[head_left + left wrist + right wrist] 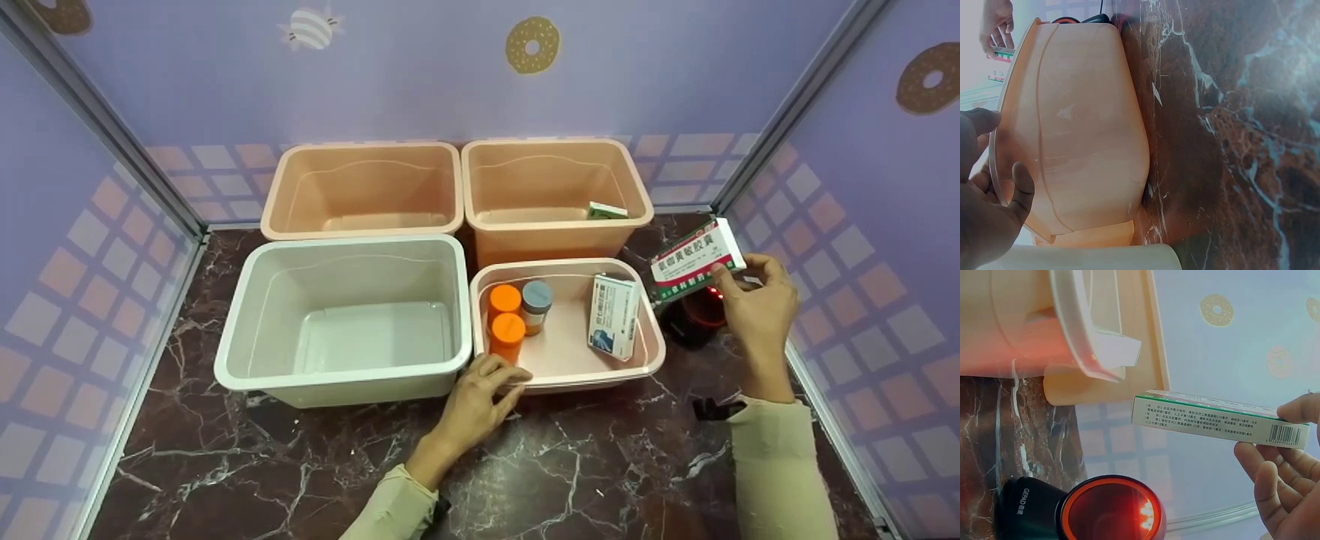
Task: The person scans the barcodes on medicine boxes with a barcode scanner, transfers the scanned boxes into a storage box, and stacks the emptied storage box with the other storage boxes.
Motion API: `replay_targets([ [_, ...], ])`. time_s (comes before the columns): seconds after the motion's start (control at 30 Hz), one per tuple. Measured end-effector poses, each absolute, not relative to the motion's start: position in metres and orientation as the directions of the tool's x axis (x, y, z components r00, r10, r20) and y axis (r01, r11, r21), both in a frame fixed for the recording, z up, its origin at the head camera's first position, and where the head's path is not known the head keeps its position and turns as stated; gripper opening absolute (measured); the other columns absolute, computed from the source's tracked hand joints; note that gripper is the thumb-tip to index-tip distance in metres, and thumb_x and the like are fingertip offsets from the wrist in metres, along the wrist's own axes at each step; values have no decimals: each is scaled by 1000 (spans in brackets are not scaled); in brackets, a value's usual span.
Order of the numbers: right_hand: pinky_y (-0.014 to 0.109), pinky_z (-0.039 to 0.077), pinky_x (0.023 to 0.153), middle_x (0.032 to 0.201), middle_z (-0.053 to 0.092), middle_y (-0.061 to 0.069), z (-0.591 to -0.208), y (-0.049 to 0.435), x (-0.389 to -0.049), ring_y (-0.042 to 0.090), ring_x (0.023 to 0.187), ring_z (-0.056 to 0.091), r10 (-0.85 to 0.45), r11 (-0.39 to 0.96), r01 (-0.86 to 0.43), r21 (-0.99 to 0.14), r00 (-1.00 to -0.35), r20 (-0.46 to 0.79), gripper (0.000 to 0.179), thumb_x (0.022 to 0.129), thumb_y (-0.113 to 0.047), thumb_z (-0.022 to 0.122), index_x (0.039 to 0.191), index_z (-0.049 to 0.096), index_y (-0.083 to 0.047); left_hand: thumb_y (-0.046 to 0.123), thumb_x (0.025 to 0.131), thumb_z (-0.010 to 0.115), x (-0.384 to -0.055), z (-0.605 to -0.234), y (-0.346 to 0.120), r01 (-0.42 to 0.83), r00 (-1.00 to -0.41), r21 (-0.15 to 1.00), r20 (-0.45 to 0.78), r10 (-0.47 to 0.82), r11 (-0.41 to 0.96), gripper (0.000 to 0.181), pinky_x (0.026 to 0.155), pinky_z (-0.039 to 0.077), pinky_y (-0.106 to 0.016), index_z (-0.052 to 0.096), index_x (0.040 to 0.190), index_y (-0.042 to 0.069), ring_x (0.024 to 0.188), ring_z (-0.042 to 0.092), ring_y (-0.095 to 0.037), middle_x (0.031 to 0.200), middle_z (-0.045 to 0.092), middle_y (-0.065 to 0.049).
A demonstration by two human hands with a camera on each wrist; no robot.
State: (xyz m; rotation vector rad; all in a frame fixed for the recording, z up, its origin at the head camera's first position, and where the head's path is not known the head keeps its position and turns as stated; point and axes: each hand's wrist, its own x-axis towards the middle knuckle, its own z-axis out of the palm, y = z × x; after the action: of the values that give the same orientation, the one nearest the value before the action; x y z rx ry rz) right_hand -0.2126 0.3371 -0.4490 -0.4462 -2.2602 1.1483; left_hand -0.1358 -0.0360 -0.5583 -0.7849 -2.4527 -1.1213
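Note:
My right hand (763,304) pinches a red, white and green medicine box (694,259) by one end, thumb on its printed face. In the right wrist view, a narrow side of the box with a barcode faces the camera, above a black barcode scanner (1112,509) with a glowing red window. My left hand (474,397) holds the front rim of the pink bin (562,356), thumb outside and fingers over the edge. Inside that bin stand two orange-capped bottles (507,330), a grey-capped bottle (536,296) and a white medicine box (613,319).
Left of the pink bin is a white bin (375,337). Two orange bins stand behind, the left one (364,184) and the right one (551,180), which has a green-and-white box (606,211) inside. Panel walls enclose the dark marbled table (300,465) on three sides.

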Motion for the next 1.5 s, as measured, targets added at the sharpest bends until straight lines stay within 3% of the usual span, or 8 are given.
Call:
replay_targets([
  [0.17,6,48,62,98,70,0,-447,333,-216,-15,68,62,508,570,4,-821,-788,349,34,84,-30,77,107,67,-7,22,91,73,-136,-560,-36,613,-787,585,514,341,531,15,91,49,-31,75,106,21,100,59,-15,94,64,6],
  [0.43,6,49,62,85,61,-19,-442,324,-223,-14,65,61,492,570,-44,-820,-782,383,32,84,-25,77,105,67,-4,21,90,74,-136,-560,-36,619,-781,580,525,338,529,15,89,49,-30,75,105,21,98,59,-15,93,64,5],
  [0.63,5,49,64,91,60,-15,-438,319,-229,-14,69,60,474,581,-76,-810,-778,413,35,84,-23,76,107,67,1,21,91,73,-135,-560,-36,615,-784,582,521,336,532,15,89,49,-31,74,106,21,98,59,-15,93,64,6],
  [0.93,7,50,60,80,61,-22,-432,312,-238,-11,62,62,466,568,-96,-817,-781,416,30,83,-26,78,102,68,-4,21,90,74,-136,-562,-36,612,-786,585,521,332,531,15,89,49,-31,74,105,21,98,59,-15,94,65,6],
  [1.23,8,49,58,83,61,-18,-427,303,-252,-10,62,62,455,553,-118,-825,-787,417,35,83,-28,79,106,68,-3,19,90,74,-137,-561,-36,637,-765,563,545,343,527,14,89,49,-30,74,104,21,97,60,-15,94,65,5],
  [1.5,10,49,53,80,63,-15,-419,292,-264,-7,61,64,447,517,-158,-841,-788,423,28,83,-22,79,104,68,-7,21,90,74,-137,-561,-36,642,-760,556,551,344,528,15,91,49,-32,74,105,21,97,60,-16,94,64,5],
])
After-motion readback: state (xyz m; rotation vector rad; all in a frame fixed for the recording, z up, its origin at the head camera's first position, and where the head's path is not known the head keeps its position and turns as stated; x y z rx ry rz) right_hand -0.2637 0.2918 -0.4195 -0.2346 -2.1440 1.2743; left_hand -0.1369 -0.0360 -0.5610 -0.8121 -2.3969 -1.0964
